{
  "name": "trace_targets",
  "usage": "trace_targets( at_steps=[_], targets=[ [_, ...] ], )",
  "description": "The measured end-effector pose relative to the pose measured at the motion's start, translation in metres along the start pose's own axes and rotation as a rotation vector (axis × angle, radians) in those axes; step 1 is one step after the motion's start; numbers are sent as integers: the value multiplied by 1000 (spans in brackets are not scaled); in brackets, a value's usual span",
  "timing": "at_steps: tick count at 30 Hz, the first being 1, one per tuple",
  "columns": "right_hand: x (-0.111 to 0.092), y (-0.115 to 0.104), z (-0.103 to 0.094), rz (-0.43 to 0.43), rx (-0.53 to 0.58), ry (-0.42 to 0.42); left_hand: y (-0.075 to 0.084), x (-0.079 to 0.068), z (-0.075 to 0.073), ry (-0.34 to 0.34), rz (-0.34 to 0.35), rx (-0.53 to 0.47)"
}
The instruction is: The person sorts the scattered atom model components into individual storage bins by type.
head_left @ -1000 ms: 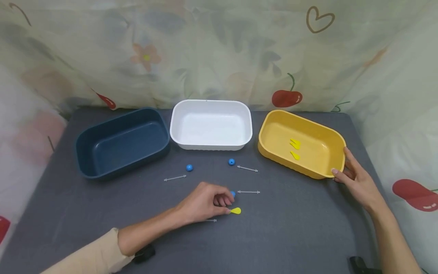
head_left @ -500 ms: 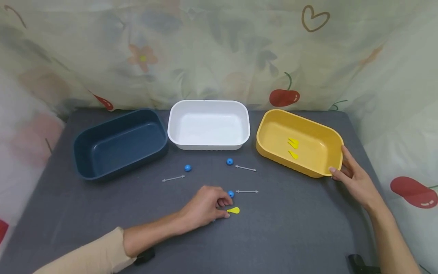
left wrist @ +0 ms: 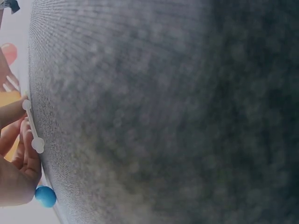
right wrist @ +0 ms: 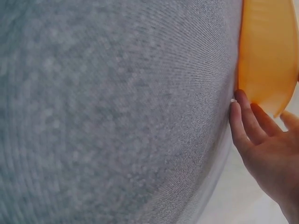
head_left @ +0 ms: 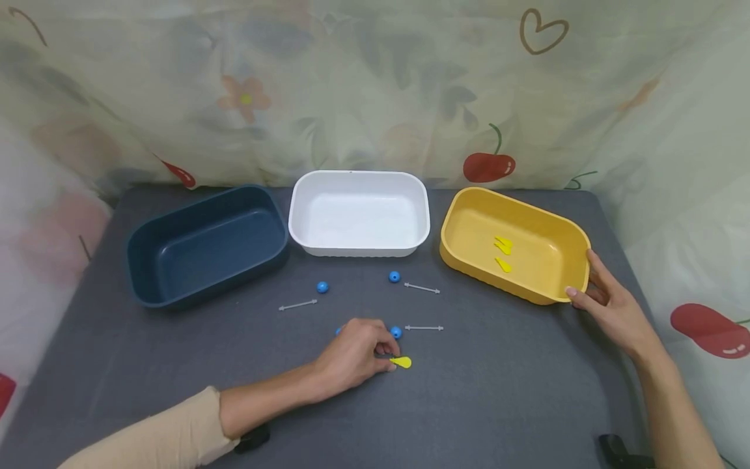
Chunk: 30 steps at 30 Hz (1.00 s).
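Close to the middle of the table in the head view, my left hand (head_left: pixel 354 355) pinches the narrow end of a small yellow teardrop-shaped piece (head_left: pixel 402 362) between thumb and finger. Its rounded end points right. Just behind the fingers lies a blue bead (head_left: pixel 396 332). Another blue bead (head_left: pixel 338 331) is mostly covered by this hand. The left wrist view has a white double-ended stick (left wrist: pixel 32 125) beside the fingers. My right hand (head_left: pixel 618 312) holds the near right corner of a yellow tray (head_left: pixel 562 260), thumb on the rim and fingers outside. Similar yellow pieces (head_left: pixel 502 265) lie in it.
A dark blue tray (head_left: pixel 217 244) stands at the back left, a white tray (head_left: pixel 359 215) at the back middle. Before them lie blue beads (head_left: pixel 323 287) and thin double-ended sticks (head_left: pixel 422 288). A patterned curtain (head_left: pixel 363 85) hangs behind the table.
My left hand has shifted slightly right, and the yellow piece between its fingers has tilted a little. The bead behind the fingers shows more fully. My right hand stays on the yellow tray.
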State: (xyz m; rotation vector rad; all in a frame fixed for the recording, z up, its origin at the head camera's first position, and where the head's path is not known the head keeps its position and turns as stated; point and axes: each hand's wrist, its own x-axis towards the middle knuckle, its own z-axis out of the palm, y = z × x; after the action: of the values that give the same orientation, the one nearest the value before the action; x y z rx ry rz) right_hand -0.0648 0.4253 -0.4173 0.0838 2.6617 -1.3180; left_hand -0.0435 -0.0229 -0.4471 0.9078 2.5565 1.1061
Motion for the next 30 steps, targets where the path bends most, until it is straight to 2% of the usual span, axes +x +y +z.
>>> trace_targets(
  at_steps=[13, 22, 30],
  targets=[
    [-1, -1, 0, 29, -5, -5, 0, 1, 0, -1, 19, -44],
    [1, -1, -1, 42, -31, -2, 2, 1, -5, -77, -13, -213],
    [1, 1, -2, 54, -42, -8, 7, 9, -14, -91, 32, -327]
  ],
)
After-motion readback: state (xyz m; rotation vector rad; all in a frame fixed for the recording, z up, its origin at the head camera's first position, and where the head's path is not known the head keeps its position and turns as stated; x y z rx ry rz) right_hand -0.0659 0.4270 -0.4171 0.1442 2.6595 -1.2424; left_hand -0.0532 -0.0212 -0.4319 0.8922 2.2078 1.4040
